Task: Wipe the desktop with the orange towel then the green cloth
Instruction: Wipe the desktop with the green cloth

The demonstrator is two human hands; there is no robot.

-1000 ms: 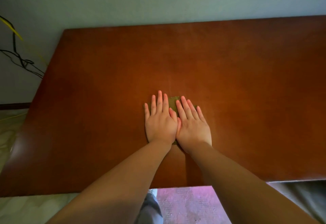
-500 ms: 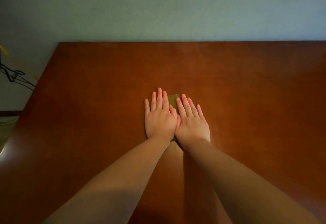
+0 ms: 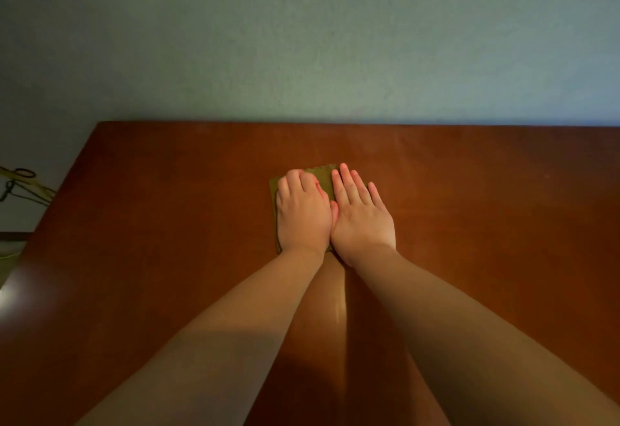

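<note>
Both hands rest side by side on the green cloth (image 3: pixel 323 180), which lies on the desktop (image 3: pixel 486 211) around mid-width and somewhat toward the far edge.

1. Left hand (image 3: pixel 302 216): palm down on the left part of the cloth, fingers curled under at the far end so that only the knuckles show. It appears to gather the fabric. The fingertips are hidden, so the firmness of the grip cannot be confirmed.
2. Right hand (image 3: pixel 361 219): released and flat, fingers straight and pointing away. Its inner side lies against the left hand. Its outer fingers appear to lie past the cloth's right edge, on bare wood.
3. Cloth: mostly covered. Only its far edge, left edge and a small near corner are visible.

Task status, as a judgement:
- The orange towel is not in view. Its pass is probably complete, but this cannot be verified.
- The green cloth pass is the step in hand.
- The wood carries no visible wipe marks, so the area already covered cannot be determined.

Surroundings: a pale wall (image 3: pixel 302 40) behind the desk, and thin cables (image 3: pixel 20 184) beyond the desk's left edge.
</note>
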